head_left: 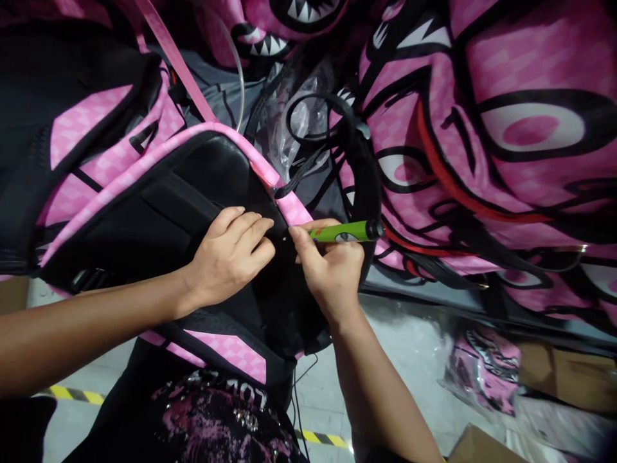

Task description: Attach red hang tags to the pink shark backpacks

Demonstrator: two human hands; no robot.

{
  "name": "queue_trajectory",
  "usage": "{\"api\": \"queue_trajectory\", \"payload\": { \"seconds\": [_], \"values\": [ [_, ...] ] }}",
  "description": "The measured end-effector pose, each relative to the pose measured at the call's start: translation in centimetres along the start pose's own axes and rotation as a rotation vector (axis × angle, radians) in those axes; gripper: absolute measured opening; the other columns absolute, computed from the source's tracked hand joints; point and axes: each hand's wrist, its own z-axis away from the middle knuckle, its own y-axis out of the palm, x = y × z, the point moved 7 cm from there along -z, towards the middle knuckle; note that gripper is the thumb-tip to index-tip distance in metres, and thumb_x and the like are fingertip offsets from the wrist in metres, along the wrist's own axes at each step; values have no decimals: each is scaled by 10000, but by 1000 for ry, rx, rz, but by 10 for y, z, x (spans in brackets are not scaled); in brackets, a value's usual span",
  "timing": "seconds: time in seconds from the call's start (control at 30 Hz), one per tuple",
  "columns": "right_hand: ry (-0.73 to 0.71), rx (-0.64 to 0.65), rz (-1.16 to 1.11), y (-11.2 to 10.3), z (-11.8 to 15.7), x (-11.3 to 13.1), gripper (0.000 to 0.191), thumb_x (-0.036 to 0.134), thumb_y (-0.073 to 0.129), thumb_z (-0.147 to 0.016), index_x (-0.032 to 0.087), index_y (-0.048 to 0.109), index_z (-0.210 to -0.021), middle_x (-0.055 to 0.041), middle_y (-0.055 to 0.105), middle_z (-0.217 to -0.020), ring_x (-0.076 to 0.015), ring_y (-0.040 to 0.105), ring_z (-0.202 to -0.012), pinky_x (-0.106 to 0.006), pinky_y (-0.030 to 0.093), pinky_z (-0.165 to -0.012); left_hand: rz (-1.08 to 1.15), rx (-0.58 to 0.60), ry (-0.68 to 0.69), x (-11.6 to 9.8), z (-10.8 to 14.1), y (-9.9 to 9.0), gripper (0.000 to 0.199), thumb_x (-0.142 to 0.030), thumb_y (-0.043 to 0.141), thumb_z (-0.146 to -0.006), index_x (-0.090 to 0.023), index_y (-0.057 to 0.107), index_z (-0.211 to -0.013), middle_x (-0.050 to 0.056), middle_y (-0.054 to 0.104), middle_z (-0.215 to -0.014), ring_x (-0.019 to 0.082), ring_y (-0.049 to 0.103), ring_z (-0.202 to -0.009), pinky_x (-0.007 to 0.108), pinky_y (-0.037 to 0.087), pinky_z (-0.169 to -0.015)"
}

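A backpack (pixel 168 199) with a black panel and pink checked trim lies in front of me. My left hand (pixel 234 257) rests on the black panel, its fingers bent and close together, holding the fabric; the thumb is mostly hidden. Beside it, at the pink trim (pixel 294 206), my right hand (pixel 330 260) grips a green marker pen (pixel 344 232) with a printed pattern and a black end pointing right. Its other end, by the trim, is covered by my thumb and fingers. A black strap (pixel 364 173) loops up past the right hand.
More pink backpacks with cartoon eyes (pixel 530 128) and teeth crowd the right and back. Clear plastic wrapping (pixel 299 125) lies behind the trim. Below right are a bagged pink item (pixel 486 370) and cardboard (pixel 569 373). Yellow-black tape (pixel 328 439) marks the floor.
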Motion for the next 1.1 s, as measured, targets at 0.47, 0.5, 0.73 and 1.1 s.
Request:
{"api": "queue_trajectory", "payload": {
  "seconds": [0.47,0.5,0.73,1.1],
  "values": [
    [5,9,48,-1,0,-4,228,387,657,-881,179,640,-788,0,644,-649,-124,585,-524,-244,453,-519,-18,81,4,2,-7,-1,107,-227,571,-925,-161,629,-863,49,695,-940,197,623,-897,391,450,-933],
    [11,6,52,-5,1,-6,234,392,659,-879,179,641,-783,1,640,-642,-127,585,-523,-245,457,-519,-17,145,25,6,-11,-1,113,-247,580,-923,-163,632,-868,48,689,-908,199,622,-877,388,453,-902],
    [-78,-7,-205,-19,20,2,281,385,667,-891,217,647,-1115,-35,728,-902,-178,708,-772,-305,587,-702,-13,612,-83,59,-29,-27,288,-445,697,-836,-165,643,-873,51,676,-854,210,626,-851,320,397,-753],
    [-649,160,-49,-24,63,81,382,151,602,-921,265,606,-1286,-28,734,-1017,-147,687,-852,-289,551,-798,379,648,-469,11,-3,-91,278,-497,643,-863,-223,672,-827,-37,654,-650,151,608,-617,266,343,-559]
  ]
}}
